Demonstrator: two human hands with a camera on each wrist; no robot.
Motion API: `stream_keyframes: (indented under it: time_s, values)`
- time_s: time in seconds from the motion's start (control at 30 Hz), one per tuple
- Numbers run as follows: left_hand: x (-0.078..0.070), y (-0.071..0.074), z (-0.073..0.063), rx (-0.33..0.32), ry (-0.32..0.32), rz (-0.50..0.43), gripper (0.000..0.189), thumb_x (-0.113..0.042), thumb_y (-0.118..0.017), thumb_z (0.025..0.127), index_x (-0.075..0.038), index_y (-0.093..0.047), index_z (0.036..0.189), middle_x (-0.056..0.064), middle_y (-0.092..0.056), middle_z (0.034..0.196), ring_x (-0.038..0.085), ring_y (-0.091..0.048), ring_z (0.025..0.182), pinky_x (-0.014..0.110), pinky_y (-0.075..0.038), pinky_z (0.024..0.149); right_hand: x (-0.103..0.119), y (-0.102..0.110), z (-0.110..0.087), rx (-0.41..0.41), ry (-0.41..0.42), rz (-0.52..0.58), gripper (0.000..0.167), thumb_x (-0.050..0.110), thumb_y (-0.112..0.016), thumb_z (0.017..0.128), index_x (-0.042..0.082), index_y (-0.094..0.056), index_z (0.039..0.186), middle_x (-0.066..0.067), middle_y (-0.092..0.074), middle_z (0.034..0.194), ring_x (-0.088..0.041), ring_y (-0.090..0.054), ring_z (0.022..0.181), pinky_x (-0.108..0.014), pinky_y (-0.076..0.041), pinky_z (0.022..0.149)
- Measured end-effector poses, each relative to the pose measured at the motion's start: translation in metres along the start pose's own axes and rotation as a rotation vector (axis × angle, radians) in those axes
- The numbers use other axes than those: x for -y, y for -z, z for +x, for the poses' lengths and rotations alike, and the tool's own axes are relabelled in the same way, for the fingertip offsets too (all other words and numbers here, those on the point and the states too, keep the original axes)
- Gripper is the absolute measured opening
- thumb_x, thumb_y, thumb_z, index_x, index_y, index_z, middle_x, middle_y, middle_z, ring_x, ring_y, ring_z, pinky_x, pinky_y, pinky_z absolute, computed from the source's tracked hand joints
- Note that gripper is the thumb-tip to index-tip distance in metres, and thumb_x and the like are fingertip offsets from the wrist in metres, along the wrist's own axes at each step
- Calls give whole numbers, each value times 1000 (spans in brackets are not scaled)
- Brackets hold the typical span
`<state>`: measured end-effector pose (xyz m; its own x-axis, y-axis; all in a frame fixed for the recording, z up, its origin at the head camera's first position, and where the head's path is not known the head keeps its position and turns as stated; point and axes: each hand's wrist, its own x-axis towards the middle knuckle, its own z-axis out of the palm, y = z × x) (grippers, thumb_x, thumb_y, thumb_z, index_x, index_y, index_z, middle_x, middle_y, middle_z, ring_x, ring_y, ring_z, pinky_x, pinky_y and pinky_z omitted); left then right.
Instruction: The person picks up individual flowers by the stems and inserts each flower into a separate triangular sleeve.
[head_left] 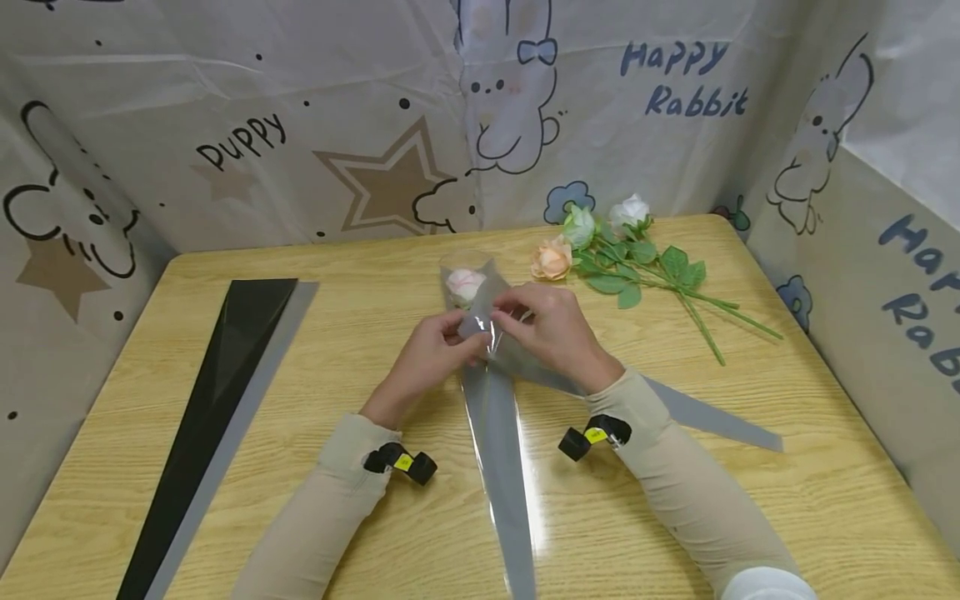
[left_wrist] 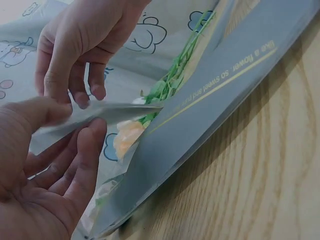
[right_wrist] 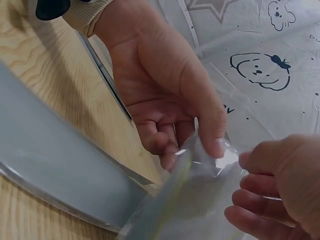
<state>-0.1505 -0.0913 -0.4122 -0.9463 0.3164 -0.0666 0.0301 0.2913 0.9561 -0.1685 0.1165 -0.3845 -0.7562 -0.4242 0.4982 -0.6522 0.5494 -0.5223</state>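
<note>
A pale pink rose [head_left: 466,285] lies at the far end of a grey, clear-fronted flower sleeve [head_left: 498,467], whose narrow tail runs toward the near table edge. Just below the bloom, my left hand [head_left: 435,354] pinches the sleeve's film between thumb and fingers. Facing it, my right hand [head_left: 551,333] pinches the film close to the left fingertips. From under the right forearm a grey tapered strip [head_left: 712,417] extends to the right. Gold lettering [left_wrist: 215,87] runs along the grey sheet in the left wrist view. The rose's stem is mostly hidden by hands and film.
Peach, green-white and white roses with green stems [head_left: 675,283] lie at the back right. On the left rests a black tapered sleeve [head_left: 217,392] over a grey one [head_left: 247,392]. A printed cloth [head_left: 360,83] hangs around the table [head_left: 360,275].
</note>
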Motion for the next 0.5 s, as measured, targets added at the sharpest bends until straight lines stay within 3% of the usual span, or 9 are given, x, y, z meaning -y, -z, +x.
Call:
stream_keyframes:
  time_s: [0.17, 0.3, 0.5]
  values:
    - [-3, 3, -1, -39, -2, 59, 26, -23, -66, 101, -6, -69, 121, 13, -74, 103, 11, -69, 78, 29, -59, 74, -1, 3, 1, 14, -12, 1, 16, 19, -76, 95, 5, -79, 102, -8, -79, 92, -16, -74, 77, -30, -63, 70]
    - [-4, 7, -2, -77, 3, 73, 23, -21, -63, 101, -9, -68, 120, 11, -69, 104, 16, -67, 83, 39, -62, 79, -5, 7, 2, 25, -58, -6, 17, 19, -74, 96, 5, -78, 105, -9, -80, 96, -18, -75, 77, -34, -63, 70]
    - [-7, 12, -3, -96, 7, 89, 23, -20, -60, 102, -9, -67, 121, 10, -66, 101, 22, -65, 85, 45, -62, 82, -13, 8, 3, 150, -161, -22, 30, 20, -68, 101, 2, -70, 125, -13, -76, 113, -24, -76, 92, -38, -64, 77]
